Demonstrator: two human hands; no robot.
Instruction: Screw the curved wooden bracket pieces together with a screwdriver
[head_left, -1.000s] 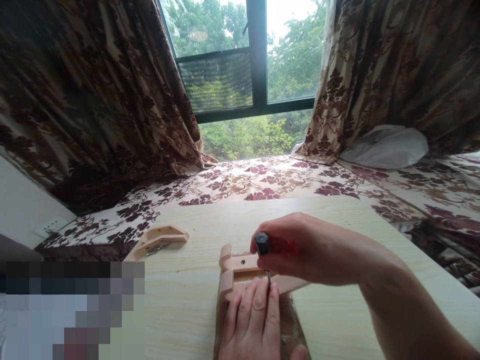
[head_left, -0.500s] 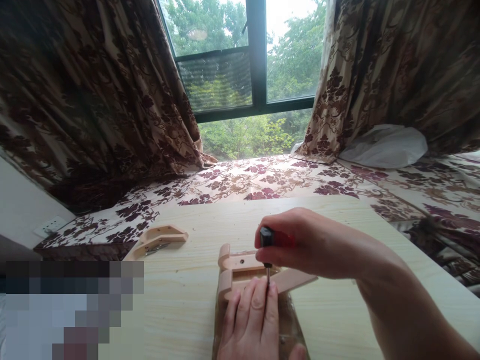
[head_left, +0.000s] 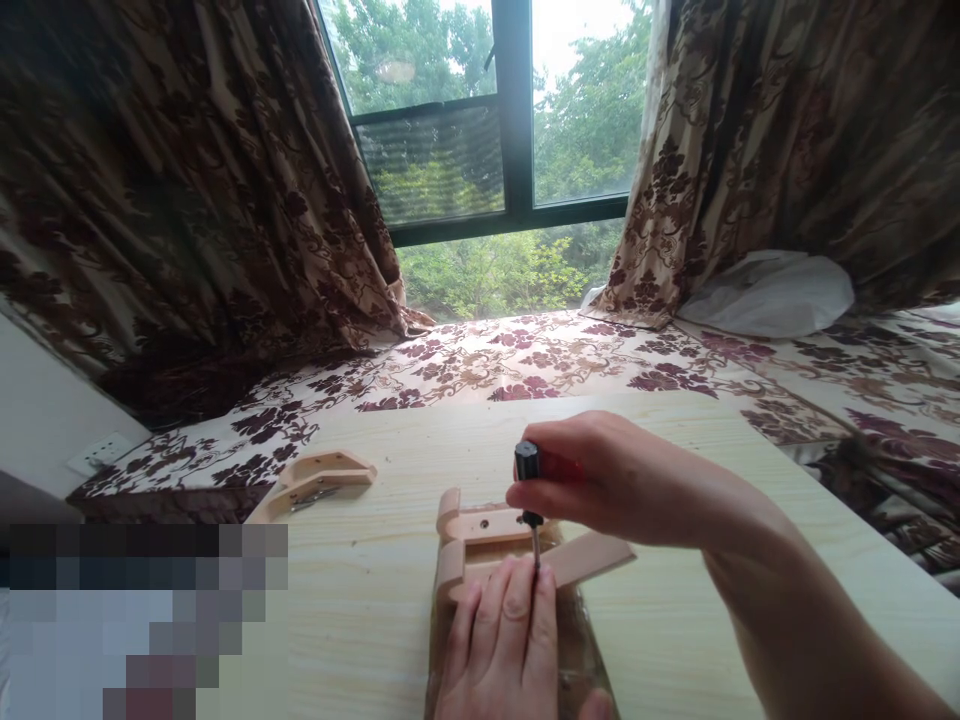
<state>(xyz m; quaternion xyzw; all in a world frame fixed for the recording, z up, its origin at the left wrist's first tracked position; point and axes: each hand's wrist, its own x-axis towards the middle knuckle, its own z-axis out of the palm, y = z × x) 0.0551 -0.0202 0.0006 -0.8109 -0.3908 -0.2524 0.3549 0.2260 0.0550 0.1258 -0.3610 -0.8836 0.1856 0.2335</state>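
Black at its visible end, a screwdriver [head_left: 527, 462] is standing nearly upright in a person's right hand [head_left: 600, 485], whose fingers are curling tightly around the handle. Its long axis is running almost straight down, the shaft pointing to the tips of the index and middle fingers of the left hand [head_left: 502, 640]; the very tip is too small to make out. Those left fingers are lying extended, side by side and flat, pressing on pale wood, with the thumb resting apart.

From beneath the left fingertips, a wooden strip [head_left: 596, 560] is slanting out to the right and away. Just beyond the same fingertips, a holed wooden piece [head_left: 501, 525] is stretching crosswise. Under the left palm, a glossy brown slab [head_left: 585, 650] is lying on the table [head_left: 360, 620], its long axis pointing toward the wearer.

Well to the left of the fingers, angled wooden parts [head_left: 330, 468] are resting with slim metal bits [head_left: 313, 498] lying beside them. Far beyond the right hand's fingers, a white plastic bag [head_left: 772, 295] is slumping on a floral cloth [head_left: 465, 370], its contents hidden from view.
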